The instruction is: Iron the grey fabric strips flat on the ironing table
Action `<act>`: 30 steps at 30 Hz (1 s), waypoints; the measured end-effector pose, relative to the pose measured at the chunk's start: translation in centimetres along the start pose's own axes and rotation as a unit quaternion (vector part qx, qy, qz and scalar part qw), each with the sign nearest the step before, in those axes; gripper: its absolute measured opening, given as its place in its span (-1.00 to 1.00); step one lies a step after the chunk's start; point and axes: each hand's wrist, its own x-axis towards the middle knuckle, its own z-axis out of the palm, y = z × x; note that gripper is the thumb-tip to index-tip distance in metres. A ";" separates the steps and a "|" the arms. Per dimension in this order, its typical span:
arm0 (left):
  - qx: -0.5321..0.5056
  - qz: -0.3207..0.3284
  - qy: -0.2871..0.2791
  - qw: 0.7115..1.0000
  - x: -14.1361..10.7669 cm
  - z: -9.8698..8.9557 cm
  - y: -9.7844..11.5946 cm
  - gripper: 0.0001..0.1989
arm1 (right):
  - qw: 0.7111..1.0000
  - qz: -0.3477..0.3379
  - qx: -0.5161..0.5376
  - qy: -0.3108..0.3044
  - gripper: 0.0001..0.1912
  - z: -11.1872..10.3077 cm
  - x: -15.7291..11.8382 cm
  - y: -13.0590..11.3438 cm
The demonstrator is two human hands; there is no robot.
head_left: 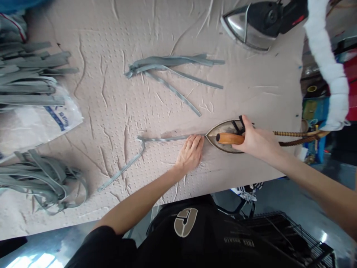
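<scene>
Grey fabric strip (pixel 167 139) lies flat on a pale, dimpled, wrinkled table cover (pixel 111 111), its loose end bending back toward the table's near edge. Left hand (pixel 189 154), open with fingers together, presses down on the strip, pinning it in place just ahead of an old flat iron (pixel 220 128). Right hand (pixel 258 139), closed, grips the iron's wooden handle (pixel 230 138), holding the tip against the strip. Another iron (pixel 248 26) sits at the far edge. Bundles of grey strips (pixel 28 74) lie to the left, beside a white sack (pixel 36 124) whose blue lettering is too folded to read. A black shirt (pixel 185 223) shows a pale logo
</scene>
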 end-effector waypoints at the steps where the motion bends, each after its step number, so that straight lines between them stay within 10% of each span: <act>1: -0.002 -0.002 0.005 1.000 -0.2 -0.1 -0.2 -0.43 | 1.000 -0.005 0.000 0.002 0.10 -0.1 0.0 -0.3; 30: 0.089 0.078 0.036 0.992 -4.0 -3.7 -6.8 -0.53 | 0.996 -0.068 -0.007 0.063 0.12 -1.0 -0.2 -4.9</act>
